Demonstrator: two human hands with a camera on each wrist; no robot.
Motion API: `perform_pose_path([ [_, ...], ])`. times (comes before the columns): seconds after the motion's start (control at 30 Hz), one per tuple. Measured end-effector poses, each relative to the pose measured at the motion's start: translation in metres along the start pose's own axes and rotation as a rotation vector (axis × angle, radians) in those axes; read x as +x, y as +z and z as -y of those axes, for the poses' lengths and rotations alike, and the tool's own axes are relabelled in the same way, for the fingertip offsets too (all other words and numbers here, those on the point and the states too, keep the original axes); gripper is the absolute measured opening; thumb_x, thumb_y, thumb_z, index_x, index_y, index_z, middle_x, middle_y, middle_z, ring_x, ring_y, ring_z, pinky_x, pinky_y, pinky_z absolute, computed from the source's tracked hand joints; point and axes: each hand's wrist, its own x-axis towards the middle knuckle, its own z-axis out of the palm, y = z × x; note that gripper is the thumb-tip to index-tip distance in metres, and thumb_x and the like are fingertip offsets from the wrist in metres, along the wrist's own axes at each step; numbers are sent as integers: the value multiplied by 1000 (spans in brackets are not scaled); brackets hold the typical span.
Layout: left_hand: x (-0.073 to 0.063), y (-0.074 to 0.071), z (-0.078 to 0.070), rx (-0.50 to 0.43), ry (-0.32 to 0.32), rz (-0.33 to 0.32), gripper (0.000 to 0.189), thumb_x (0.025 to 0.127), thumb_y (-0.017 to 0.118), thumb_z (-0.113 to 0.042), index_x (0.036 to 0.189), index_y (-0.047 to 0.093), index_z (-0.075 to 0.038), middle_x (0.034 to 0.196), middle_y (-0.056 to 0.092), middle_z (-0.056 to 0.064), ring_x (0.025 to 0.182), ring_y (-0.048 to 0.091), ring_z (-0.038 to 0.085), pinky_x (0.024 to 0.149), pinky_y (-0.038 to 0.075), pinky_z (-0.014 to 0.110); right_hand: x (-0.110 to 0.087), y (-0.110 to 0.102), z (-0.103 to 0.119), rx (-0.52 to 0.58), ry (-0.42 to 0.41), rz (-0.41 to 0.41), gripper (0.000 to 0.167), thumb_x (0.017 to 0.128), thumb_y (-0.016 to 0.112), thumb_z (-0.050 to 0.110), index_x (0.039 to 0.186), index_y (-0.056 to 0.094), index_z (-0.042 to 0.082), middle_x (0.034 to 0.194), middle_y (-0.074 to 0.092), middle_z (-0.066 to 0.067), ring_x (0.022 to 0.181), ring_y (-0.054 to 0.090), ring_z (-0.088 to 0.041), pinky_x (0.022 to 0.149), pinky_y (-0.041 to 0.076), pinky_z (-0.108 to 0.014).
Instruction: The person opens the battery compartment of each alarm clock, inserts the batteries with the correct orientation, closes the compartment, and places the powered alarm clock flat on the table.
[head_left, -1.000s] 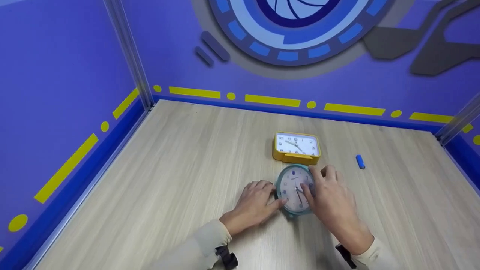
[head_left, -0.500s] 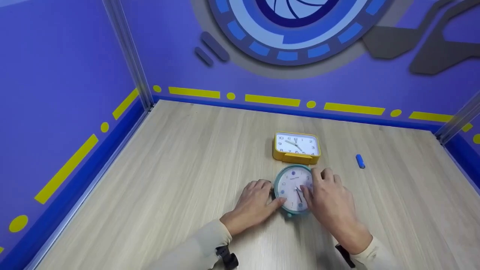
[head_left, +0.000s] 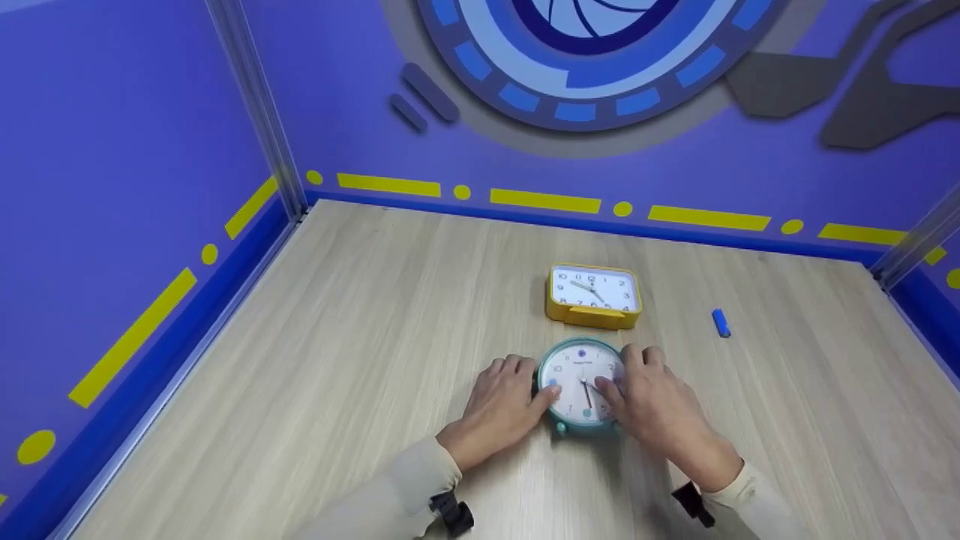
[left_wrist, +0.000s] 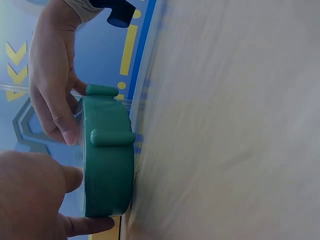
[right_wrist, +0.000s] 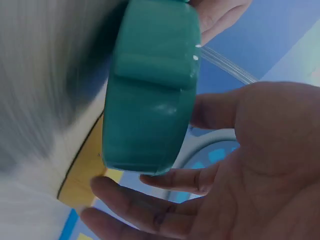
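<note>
A round alarm clock [head_left: 574, 375] with a teal case and white dial faces up, close over the wooden table. My left hand [head_left: 499, 405] grips its left edge, thumb on the dial's rim and fingers at the side. On the opposite edge my right hand [head_left: 660, 405] holds it, thumb pressed over the dial. Two stubby knobs stick out of the teal case [left_wrist: 107, 172] in the left wrist view. From the right wrist, the thumb and a finger of the right hand [right_wrist: 270, 155] touch the clock's case [right_wrist: 147, 110], while other fingers spread past its end.
Just beyond lies a yellow rectangular clock [head_left: 592, 291], its dial up. A small blue stick-shaped object [head_left: 721, 322] rests on the table [head_left: 390, 330] to the right. Blue panels [head_left: 360, 150] with yellow markings border the table at the back and sides.
Both hands have shifted the teal alarm clock slightly left and away from the yellow clock. More of its dial shows now beside the right hand.
</note>
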Motion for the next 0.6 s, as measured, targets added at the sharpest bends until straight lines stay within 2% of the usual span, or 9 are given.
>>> perform_pose_path([
  [0.27, -1, -3, -1, 47, -35, -7, 48, 108, 59, -41, 133, 64, 1, 125, 64, 15, 113, 59, 31, 100, 47, 50, 9, 2, -7, 90, 16, 126, 61, 105, 67, 29, 139, 44, -16, 115, 52, -27, 85, 56, -30, 71, 51, -46],
  [0.4, -1, -4, 0, 75, -55, -5, 45, 108, 58, -41, 127, 65, -1, 119, 64, 13, 108, 59, 30, 94, 49, 49, 10, 4, -10, 133, 9, 178, 52, 105, 65, 24, 135, 47, -14, 107, 51, -20, 82, 54, -28, 68, 47, -42],
  [0.6, 0, -5, 0, 90, -56, -1, 41, 108, 58, -42, 122, 64, -4, 115, 63, 11, 105, 58, 28, 91, 49, 48, 11, 8, -11, 145, 3, 200, 41, 105, 64, 19, 129, 49, -11, 101, 48, -16, 78, 52, -26, 65, 46, -40],
])
